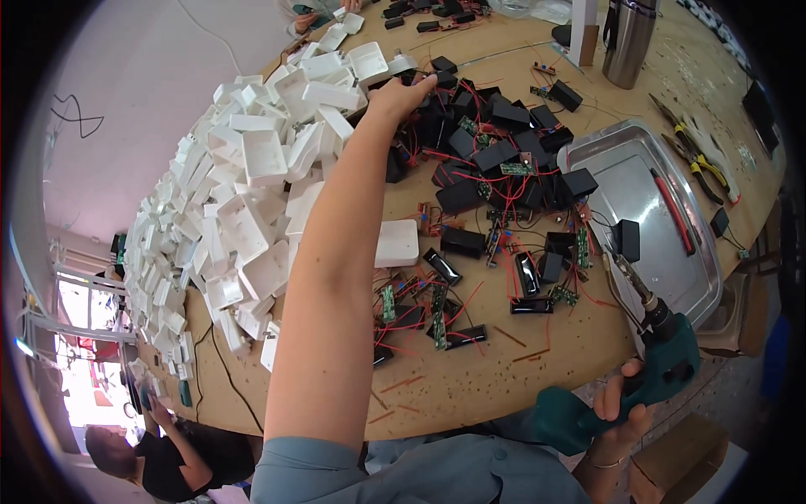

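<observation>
My left hand [401,97] reaches far across the table to where the white and black piles meet. One digit stretches out toward the black boxes; the other fingers are partly hidden, and I see nothing held. Beside it lie white plastic housings [367,63] and black rectangular boxes [508,113] with red wires and small green circuit boards [516,169]. At the lower right, my right hand [620,401] is closed round a teal soldering gun [672,357]. Its metal tip points up and left, over the near left side of a metal tray [714,277].
A red-handled tool [672,210] lies in the tray. Yellow-handled pliers [701,160] rest beyond it, near a steel flask [630,42]. Another person [168,458] works at the lower left; a co-worker's hands [306,18] show at the far edge. Cardboard boxes [680,454] stand below right.
</observation>
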The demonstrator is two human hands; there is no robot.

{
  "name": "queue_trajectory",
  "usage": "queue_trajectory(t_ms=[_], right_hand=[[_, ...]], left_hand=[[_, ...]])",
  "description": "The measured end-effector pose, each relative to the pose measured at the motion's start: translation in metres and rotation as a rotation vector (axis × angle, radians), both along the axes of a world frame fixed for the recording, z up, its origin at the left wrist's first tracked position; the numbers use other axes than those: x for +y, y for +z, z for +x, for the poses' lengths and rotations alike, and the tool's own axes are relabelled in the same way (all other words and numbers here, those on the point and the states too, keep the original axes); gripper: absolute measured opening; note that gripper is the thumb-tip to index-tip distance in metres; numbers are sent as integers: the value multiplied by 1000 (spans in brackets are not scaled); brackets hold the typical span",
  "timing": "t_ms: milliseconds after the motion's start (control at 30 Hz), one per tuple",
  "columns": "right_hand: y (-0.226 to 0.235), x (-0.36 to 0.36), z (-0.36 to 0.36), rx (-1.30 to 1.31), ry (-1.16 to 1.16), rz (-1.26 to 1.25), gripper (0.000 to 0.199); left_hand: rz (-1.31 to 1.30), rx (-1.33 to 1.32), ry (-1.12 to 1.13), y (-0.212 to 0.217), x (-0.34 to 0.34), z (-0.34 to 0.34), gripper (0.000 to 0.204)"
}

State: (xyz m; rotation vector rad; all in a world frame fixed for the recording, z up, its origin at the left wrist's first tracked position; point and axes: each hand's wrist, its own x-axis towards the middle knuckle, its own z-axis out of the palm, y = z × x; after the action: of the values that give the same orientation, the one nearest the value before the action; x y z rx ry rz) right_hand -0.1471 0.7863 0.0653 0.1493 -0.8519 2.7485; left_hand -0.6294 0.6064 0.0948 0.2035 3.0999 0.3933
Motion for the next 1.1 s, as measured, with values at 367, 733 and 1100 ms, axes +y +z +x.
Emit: queue_trajectory(t_ms=[367, 733, 1100], right_hand=[[2, 10, -8, -134, -44, -79, 62], [-12, 7, 2, -50, -40, -102, 58], [-18, 8, 5, -18, -51, -133, 59]], left_hand=[[477, -336, -358, 13, -25, 82, 41], [442, -220, -460, 70, -69, 138, 43], [-202, 243, -488, 26, -97, 106, 29]])
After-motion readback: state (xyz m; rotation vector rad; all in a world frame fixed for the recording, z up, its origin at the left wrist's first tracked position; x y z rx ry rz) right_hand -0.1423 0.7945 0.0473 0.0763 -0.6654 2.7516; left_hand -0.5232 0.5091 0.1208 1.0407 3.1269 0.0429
